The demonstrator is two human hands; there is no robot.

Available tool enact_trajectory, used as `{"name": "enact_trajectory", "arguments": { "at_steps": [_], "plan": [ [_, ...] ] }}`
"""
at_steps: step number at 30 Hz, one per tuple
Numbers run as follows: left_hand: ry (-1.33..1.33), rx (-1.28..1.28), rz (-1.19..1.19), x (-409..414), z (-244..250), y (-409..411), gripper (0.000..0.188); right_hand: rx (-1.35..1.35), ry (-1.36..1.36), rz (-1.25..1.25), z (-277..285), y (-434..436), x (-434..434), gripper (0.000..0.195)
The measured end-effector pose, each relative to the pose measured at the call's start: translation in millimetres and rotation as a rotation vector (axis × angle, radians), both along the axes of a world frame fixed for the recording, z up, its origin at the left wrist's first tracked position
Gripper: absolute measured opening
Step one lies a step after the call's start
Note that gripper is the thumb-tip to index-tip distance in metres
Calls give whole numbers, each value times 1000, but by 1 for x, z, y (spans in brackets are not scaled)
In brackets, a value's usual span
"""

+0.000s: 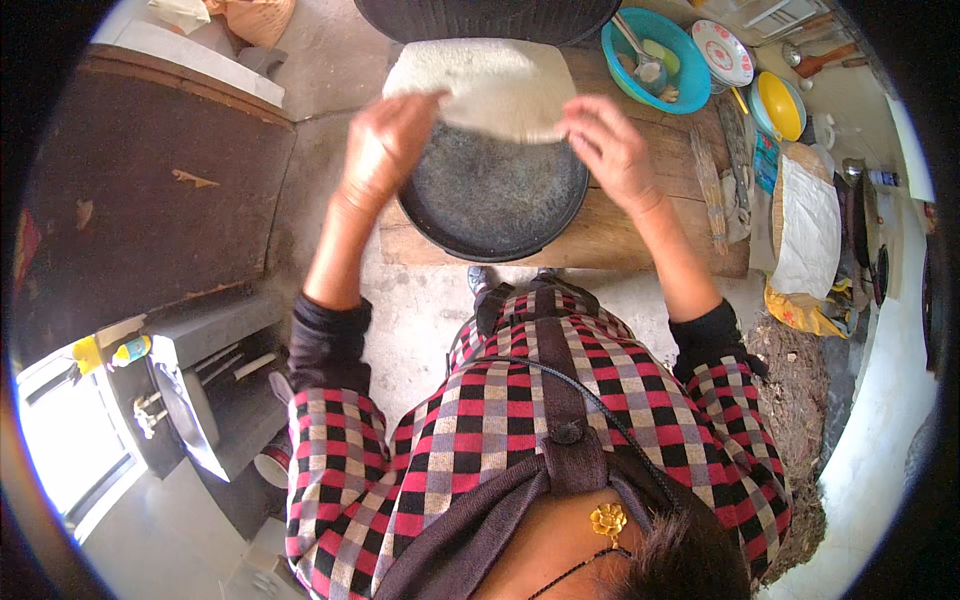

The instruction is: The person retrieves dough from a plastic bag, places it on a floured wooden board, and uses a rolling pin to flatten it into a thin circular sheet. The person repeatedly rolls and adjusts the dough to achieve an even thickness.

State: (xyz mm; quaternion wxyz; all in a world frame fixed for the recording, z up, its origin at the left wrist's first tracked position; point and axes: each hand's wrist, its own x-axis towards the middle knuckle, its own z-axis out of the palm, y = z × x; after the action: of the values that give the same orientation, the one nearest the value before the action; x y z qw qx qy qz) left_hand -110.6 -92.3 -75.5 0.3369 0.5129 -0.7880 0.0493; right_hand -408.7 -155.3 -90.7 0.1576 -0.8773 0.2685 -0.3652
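Note:
A broad, thin sheet of pale flatbread [499, 82] hangs over the far part of a round black pan [495, 191]. My left hand [394, 139] pinches its near left side, and my right hand [607, 146] has its fingertips at the near right corner. The sheet sags between the hands, and whether its far part touches the pan is hidden beneath it. The bare near part of the pan shows a dark, worn surface. The pan rests on a wooden board table [450, 251].
A large dark round lid or pan [487, 19] stands beyond the sheet. Right of it are a turquoise basin [697, 82] with a ladle, a patterned plate [721, 52], a yellow bowl [780, 105], a straw brush [707, 187] and a white cloth [808, 225]. A brown panel [157, 187] lies left.

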Motion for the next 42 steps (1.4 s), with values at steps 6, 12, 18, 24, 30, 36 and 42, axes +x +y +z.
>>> {"name": "enact_trajectory", "arguments": {
  "at_steps": [6,12,18,24,30,36,42],
  "plan": [
    [-32,254,-60,-37,-142,90,18,299,182,53,-130,47,-36,13],
    [4,403,23,-48,-138,122,21,337,187,59,-141,69,-43,11],
    [283,372,322,-44,-90,158,16,434,146,61,-113,73,-46,9],
    [319,281,382,-47,-103,144,7,471,160,-177,-116,47,-30,22],
    [94,391,280,-50,-153,64,18,385,500,-284,-142,47,17,42],
    [-70,565,328,-52,-160,62,29,363,600,-333,-145,56,28,47],
    [-34,569,313,-47,-160,75,30,353,542,-318,-147,57,26,45]
  ]
}}
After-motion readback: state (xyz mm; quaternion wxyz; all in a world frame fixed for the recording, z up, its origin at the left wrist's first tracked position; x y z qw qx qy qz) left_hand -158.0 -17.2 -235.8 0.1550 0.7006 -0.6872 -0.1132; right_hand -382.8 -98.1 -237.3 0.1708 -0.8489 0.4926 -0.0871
